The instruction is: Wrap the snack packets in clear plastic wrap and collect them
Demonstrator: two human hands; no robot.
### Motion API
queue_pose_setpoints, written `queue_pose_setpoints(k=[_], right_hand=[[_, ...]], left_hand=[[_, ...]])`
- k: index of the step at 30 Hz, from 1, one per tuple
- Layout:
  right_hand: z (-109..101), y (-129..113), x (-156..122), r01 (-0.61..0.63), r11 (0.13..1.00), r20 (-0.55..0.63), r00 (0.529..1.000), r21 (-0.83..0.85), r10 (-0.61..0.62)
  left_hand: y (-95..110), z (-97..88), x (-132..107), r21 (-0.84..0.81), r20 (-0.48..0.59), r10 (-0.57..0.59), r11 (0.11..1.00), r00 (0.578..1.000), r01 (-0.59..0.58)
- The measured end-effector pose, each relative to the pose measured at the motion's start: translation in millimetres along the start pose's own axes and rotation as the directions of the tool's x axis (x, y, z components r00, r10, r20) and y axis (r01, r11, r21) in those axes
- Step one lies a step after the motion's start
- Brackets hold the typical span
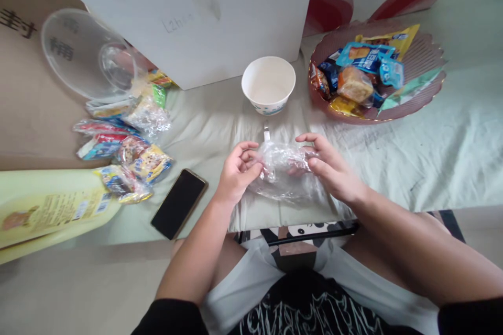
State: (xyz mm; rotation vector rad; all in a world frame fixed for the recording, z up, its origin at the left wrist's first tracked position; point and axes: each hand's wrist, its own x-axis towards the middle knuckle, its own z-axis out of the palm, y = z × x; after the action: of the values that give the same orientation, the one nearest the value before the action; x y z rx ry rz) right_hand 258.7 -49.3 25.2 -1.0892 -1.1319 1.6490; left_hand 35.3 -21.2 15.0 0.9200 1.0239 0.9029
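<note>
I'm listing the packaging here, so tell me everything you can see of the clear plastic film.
The clear plastic film looks thin, glossy and see-through, crumpled with bright highlights in its upper part and smoother, spread wider below. It is at the near side of the pale cloth, nearer the person than the white bowl. The left hand and right hand touch its two sides. Whether it is a bag cannot be told.

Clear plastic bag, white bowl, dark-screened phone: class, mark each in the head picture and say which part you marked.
Clear plastic bag [282, 177]: head view, middle of its film.
White bowl [268, 84]: head view, its inside.
Phone [179, 204]: head view, its screen.
</note>
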Motion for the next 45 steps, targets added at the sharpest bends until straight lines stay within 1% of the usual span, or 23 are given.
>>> queue_pose_setpoints(k=[3,6,9,11,13,16,18,21,22,23,25,27,29,32,34,37,40,42,45], right_hand=[[3.3,-1.4,-0.2,-0.065,0.995,-0.055,0.997,-0.079,0.061],[6.2,-4.4,0.3,-0.056,0.979,-0.126,0.992,-0.196,0.032],[7.6,-6.7,1.1,-0.035,0.985,-0.169,0.986,-0.172,0.006],[7.4,-6.3,2.0,-0.044,0.990,-0.187,0.982,-0.131,0.019],[6.4,-4.5,3.3,-0.066,0.987,-0.176,0.984,-0.148,0.040],[4.5,-1.2,5.3,-0.090,0.965,-0.143,0.988,-0.245,0.056],[3.9,0.1,6.0,-0.082,0.957,-0.144,0.989,-0.277,0.044],[4.3,0.2,5.8,-0.064,0.975,-0.150,0.988,-0.213,0.032],[4.6,-0.2,5.7,-0.065,0.979,-0.147,0.989,-0.193,0.036],[4.8,-0.6,5.7,-0.066,0.979,-0.136,0.990,-0.191,0.040],[4.8,-2.0,5.9,-0.058,0.970,-0.092,0.995,-0.236,0.037],[4.3,-3.9,6.5,-0.038,0.959,-0.048,0.999,-0.282,0.025],[3.5,-5.6,7.2,-0.026,0.956,-0.028,0.999,-0.292,0.019],[2.5,-6.7,7.6,-0.024,0.954,-0.052,0.999,-0.298,0.009],[2.2,-6.5,7.6,-0.032,0.954,-0.059,0.998,-0.297,0.015],[2.3,-6.0,7.5,-0.038,0.956,-0.026,0.999,-0.291,0.032],[3.0,-5.8,7.2,-0.010,0.947,0.010,1.000,-0.320,0.014],[3.4,-5.1,7.0,0.005,0.943,-0.024,1.000,-0.332,-0.014],[3.7,-3.0,7.1,-0.010,0.956,-0.126,0.992,-0.293,-0.028]], left_hand=[[-0.1,-0.5,0.6,-0.029,-0.048,-0.017,0.999,0.999,0.015],[-2.2,0.3,-0.8,0.025,-0.022,-0.020,0.999,1.000,0.020],[-3.2,1.3,-2.3,0.118,0.025,-0.013,0.993,1.000,0.010],[-2.2,1.0,-2.3,0.141,0.019,0.006,0.990,1.000,-0.009],[-0.4,-0.5,-1.5,0.136,-0.019,0.033,0.990,0.999,-0.030],[2.3,-3.4,-0.5,0.097,-0.068,0.041,0.995,0.997,-0.035],[3.5,-4.1,-0.9,0.056,-0.050,-0.023,0.998,0.998,0.026],[4.4,-2.7,-2.5,0.037,0.018,-0.145,0.989,0.989,0.144],[4.4,-1.9,-2.9,0.040,0.024,-0.150,0.988,0.988,0.149],[4.4,-1.0,-3.2,0.041,0.017,-0.130,0.991,0.991,0.129],[4.5,0.6,-3.4,0.032,-0.019,-0.063,0.997,0.998,0.063],[4.9,1.5,-3.2,0.017,-0.035,-0.030,0.999,0.999,0.031],[5.4,1.5,-2.9,0.005,-0.008,-0.046,0.999,0.999,0.046],[5.6,0.4,-2.5,0.013,0.052,-0.121,0.993,0.991,0.121],[5.2,-0.2,-2.2,0.037,0.058,-0.167,0.986,0.984,0.165],[4.4,-0.9,-1.8,0.061,-0.006,-0.157,0.986,0.988,0.157],[3.3,-1.2,-2.1,0.092,-0.059,-0.142,0.985,0.988,0.147],[1.9,-1.2,-2.6,0.136,-0.043,-0.146,0.979,0.988,0.150],[-0.6,-0.7,-3.4,0.169,0.001,-0.141,0.976,0.990,0.139]])
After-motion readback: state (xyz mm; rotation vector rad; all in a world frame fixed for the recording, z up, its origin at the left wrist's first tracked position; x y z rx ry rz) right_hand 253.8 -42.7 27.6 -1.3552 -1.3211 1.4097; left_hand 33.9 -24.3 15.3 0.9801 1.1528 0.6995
